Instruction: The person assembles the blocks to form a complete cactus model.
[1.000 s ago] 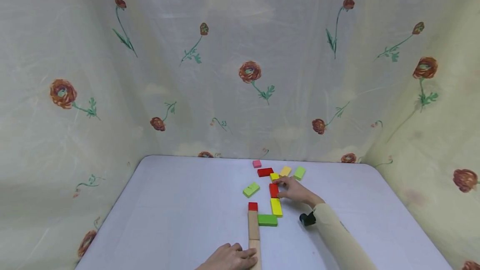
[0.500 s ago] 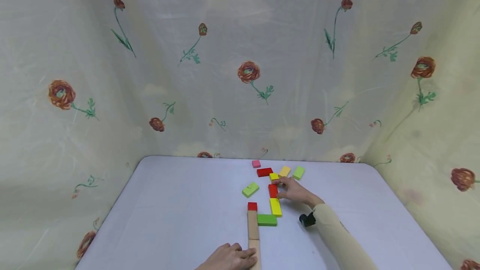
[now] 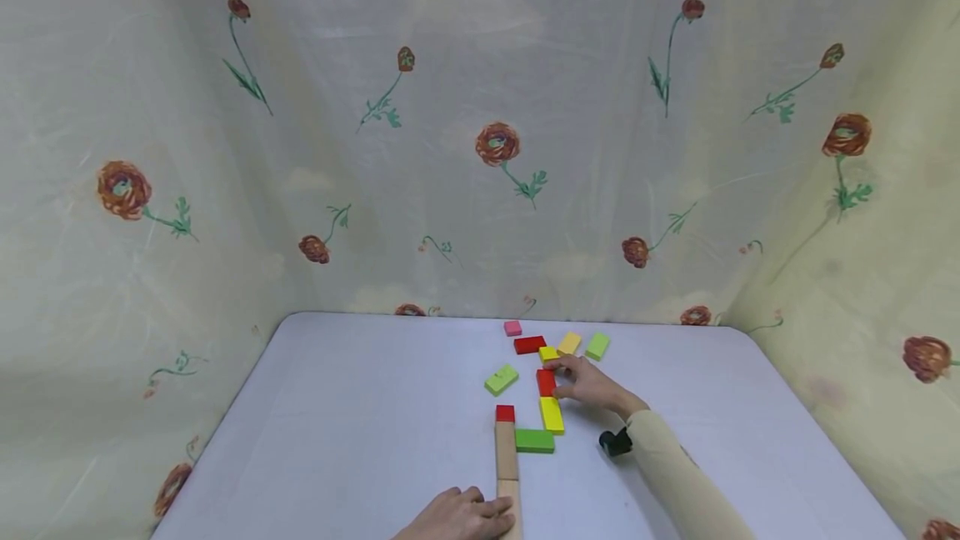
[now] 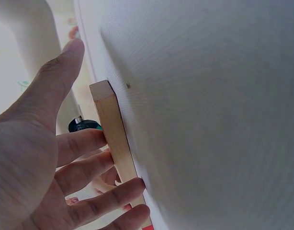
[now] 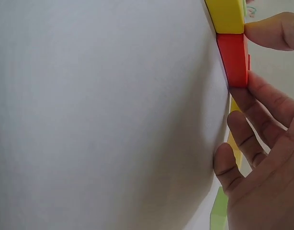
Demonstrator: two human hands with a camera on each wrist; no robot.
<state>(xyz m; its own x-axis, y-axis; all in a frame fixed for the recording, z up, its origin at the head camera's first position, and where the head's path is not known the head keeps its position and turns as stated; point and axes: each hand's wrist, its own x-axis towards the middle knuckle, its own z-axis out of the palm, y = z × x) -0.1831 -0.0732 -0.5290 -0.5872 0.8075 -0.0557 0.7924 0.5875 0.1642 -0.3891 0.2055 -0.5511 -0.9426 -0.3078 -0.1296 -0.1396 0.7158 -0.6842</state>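
On the white table my right hand holds a red block by its two ends. In the right wrist view the thumb meets the seam between this red block and a yellow block, while the fingertips touch the far end. The yellow block leads down to a green block, which abuts the upper wooden block. A small red block tops that wooden column. My left hand rests its extended fingers along the lower wooden block, thumb held apart in the left wrist view.
Beyond the right hand lie a small yellow block, a dark red block, a pink block, a pale orange block and a light green block. Another light green block lies left of the red one.
Both hands and all the blocks stay in place. Only the head view shifts very slightly.
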